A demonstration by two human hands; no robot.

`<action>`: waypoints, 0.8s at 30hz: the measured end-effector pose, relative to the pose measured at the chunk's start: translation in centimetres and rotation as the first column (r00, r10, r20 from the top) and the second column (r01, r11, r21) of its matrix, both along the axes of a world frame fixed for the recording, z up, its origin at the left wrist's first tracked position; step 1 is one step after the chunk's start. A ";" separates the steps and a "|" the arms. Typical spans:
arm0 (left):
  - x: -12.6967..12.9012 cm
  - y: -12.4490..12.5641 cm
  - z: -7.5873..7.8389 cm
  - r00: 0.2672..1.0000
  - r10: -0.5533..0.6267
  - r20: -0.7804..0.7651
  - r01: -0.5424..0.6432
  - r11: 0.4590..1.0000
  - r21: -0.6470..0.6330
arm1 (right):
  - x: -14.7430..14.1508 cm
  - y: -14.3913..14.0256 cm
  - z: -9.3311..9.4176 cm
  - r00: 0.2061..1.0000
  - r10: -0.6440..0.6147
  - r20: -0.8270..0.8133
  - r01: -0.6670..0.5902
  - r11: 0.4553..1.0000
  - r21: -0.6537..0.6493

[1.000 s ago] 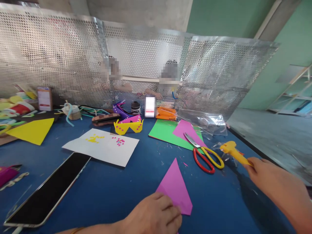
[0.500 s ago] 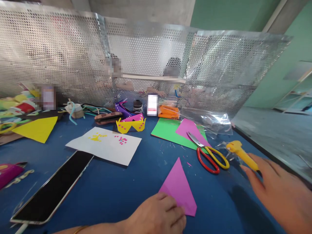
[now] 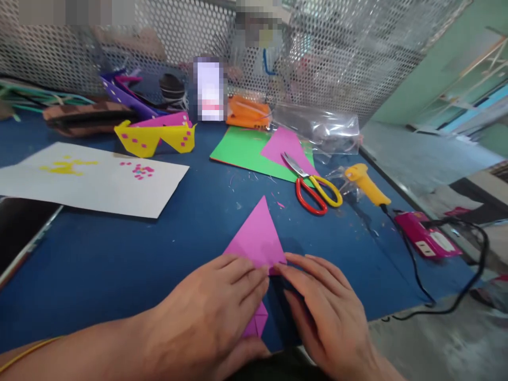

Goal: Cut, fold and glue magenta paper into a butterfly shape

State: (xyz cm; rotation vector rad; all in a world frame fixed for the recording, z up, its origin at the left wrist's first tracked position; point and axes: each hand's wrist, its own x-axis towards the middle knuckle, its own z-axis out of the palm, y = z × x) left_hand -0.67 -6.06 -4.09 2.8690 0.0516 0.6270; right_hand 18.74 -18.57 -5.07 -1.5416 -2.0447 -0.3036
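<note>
Pink paper (image 3: 257, 235), lying a little below the centre of the frame on the blue tabletop (image 3: 186, 254), narrow point toward the top, wide end partly under the hands. Also some creased pink paper (image 3: 257, 317) just below, half hidden; cannot tell whether part of the same sheet.

Covered at the lower left by the left hand (image 3: 210, 307), fingers side by side and laid flat, thumb lower down beside the creased part. Touched at the lower right corner by the right hand (image 3: 329, 312), fingers curved and close together. Cannot tell in either case whether pinching or only pressing, with the undersides hidden.

By the look of it, very light, thin and fairly stiff; likely to take a sharp crease and hold it, yet likely to buckle under a sideways push or tear if pulled hard along a fold. Probably smooth enough to skid on the tabletop, so best pinned with flat fingers near the wide end. Best lifted by a straight edge there, with a light pinch; point best avoided, being narrow and easily crumpled.

Well apart from the paper, toward the right of the frame: scissors (image 3: 304, 173) and a yellow glue gun (image 3: 367, 185). Toward the upper left: yellow paper glasses (image 3: 143, 140).
</note>
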 end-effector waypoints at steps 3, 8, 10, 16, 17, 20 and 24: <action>0.1 -0.1 -0.1 0.999 0.022 0.026 -0.022 1.000 0.007 | -0.2 0.1 -0.1 0.999 0.005 0.039 -0.004 1.000 -0.009; 0.3 -0.4 -0.1 0.997 0.069 0.023 -0.070 0.997 0.025 | -0.2 0.2 -0.4 0.997 0.011 0.074 -0.009 1.000 -0.028; 0.3 -0.6 0.0 0.996 0.089 0.008 -0.089 0.996 0.024 | -0.2 0.2 -0.5 0.997 0.009 0.083 -0.007 1.000 -0.031; 0.5 -0.6 0.0 0.992 0.125 -0.004 -0.124 0.991 0.056 | -0.2 0.3 -0.7 0.993 0.038 0.108 -0.033 0.998 -0.049; 0.5 -0.6 -0.1 0.993 0.120 -0.001 -0.120 0.989 0.081 | -0.2 0.3 -0.7 0.993 0.043 0.111 -0.037 0.998 -0.053; 0.5 -0.7 -0.3 0.996 0.086 0.025 -0.088 0.983 0.161 | -0.1 0.3 -0.7 0.994 0.040 0.103 -0.035 0.998 -0.052; 0.4 -0.8 -0.3 0.995 0.081 0.058 -0.089 0.983 0.159 | -0.1 0.2 -0.7 0.997 0.018 0.081 -0.017 1.000 -0.022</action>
